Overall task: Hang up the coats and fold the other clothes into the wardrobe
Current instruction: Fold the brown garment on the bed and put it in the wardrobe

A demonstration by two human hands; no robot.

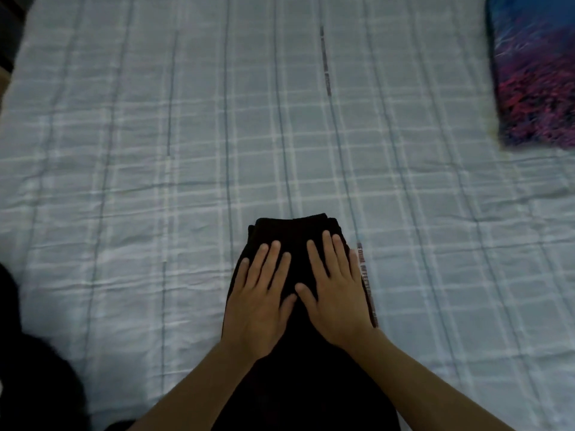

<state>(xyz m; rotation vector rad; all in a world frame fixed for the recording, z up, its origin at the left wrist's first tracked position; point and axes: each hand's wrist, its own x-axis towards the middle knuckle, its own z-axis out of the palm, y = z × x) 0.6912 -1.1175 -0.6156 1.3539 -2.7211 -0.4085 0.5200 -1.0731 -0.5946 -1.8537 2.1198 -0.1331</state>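
Black folded cloth, a garment (295,237) of some kind, is lying on the near middle of the bed, running back toward the person. Both hands are lying flat on top of it, side by side, thumbs almost touching: the left hand (259,301) and the right hand (337,290) are pressing with straight, spread fingers, gripping nothing. Underneath, a pale blue checked sheet (186,150) is covering the bed. A blue and red patterned cushion (535,76) is sitting at the far right edge.
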